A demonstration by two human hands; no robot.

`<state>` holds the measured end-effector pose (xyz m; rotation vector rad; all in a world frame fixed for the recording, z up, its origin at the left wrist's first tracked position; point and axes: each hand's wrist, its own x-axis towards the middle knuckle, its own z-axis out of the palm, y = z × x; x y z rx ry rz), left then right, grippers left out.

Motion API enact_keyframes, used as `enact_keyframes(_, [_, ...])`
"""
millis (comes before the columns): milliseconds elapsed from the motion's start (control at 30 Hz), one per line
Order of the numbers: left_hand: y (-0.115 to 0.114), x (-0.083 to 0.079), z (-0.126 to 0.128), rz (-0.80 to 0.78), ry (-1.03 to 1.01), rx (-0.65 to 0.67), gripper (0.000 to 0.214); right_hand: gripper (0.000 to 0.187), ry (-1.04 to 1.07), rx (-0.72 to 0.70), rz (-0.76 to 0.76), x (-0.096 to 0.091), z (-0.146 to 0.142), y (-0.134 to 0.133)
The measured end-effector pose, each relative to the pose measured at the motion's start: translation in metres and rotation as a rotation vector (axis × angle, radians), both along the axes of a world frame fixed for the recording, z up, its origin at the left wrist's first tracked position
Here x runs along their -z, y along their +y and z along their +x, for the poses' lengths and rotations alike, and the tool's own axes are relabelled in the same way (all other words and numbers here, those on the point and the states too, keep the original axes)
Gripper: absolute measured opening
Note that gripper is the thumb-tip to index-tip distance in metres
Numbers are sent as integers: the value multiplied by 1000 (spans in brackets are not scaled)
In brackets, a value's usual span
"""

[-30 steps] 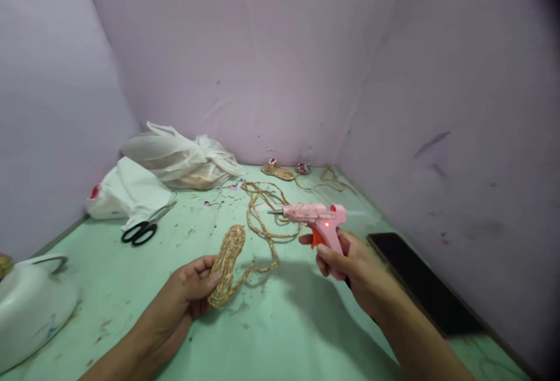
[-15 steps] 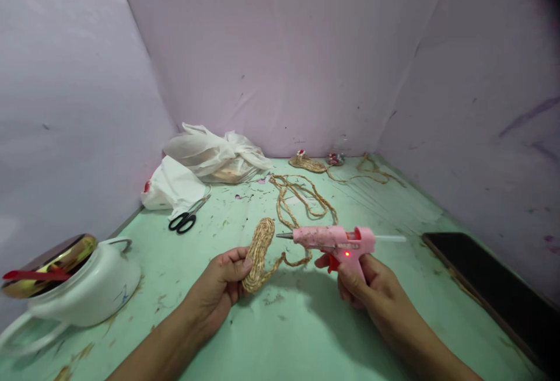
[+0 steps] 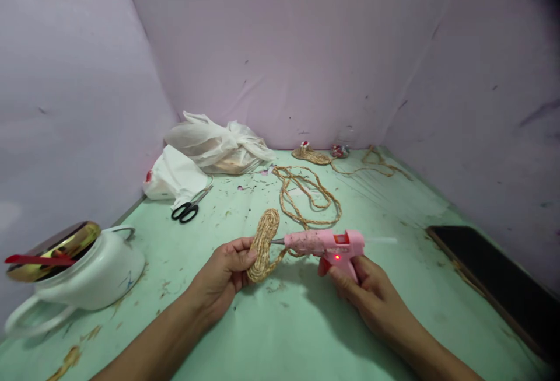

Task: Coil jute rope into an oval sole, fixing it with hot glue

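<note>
My left hand (image 3: 224,273) grips an oval coil of braided jute rope (image 3: 263,244), standing it on edge on the green tabletop (image 3: 289,334). My right hand (image 3: 363,290) is closed round the handle of a pink glue gun (image 3: 326,244) whose red light glows. The gun's metal nozzle touches the right edge of the coil. A loose tail of jute rope (image 3: 306,194) runs from the coil away across the table in loops.
Black-handled scissors (image 3: 188,210) and white plastic bags (image 3: 210,150) lie at the back left. A white pot with a gold lid (image 3: 74,270) stands at the left. A dark phone (image 3: 490,279) lies at the right. Small jute pieces (image 3: 312,154) sit by the back wall.
The glue gun has moved left until its nozzle meets the coil. The view has shifted, bringing the white pot into sight at the left.
</note>
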<state>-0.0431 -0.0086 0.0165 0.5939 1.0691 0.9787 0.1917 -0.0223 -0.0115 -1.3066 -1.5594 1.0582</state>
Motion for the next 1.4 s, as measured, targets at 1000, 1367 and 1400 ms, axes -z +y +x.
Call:
enact_keyframes(1000, [1, 2, -1, -13, -6, -35, 40, 32, 8, -10, -1, 6, 1, 1])
enact_keyframes(1367, [2, 2, -1, -24, -21, -62, 25, 30, 67, -94, -39, 0, 0, 0])
enact_keyframes(1400, [3, 2, -1, -23, -22, -68, 24, 30, 67, -101, -40, -2, 0, 0])
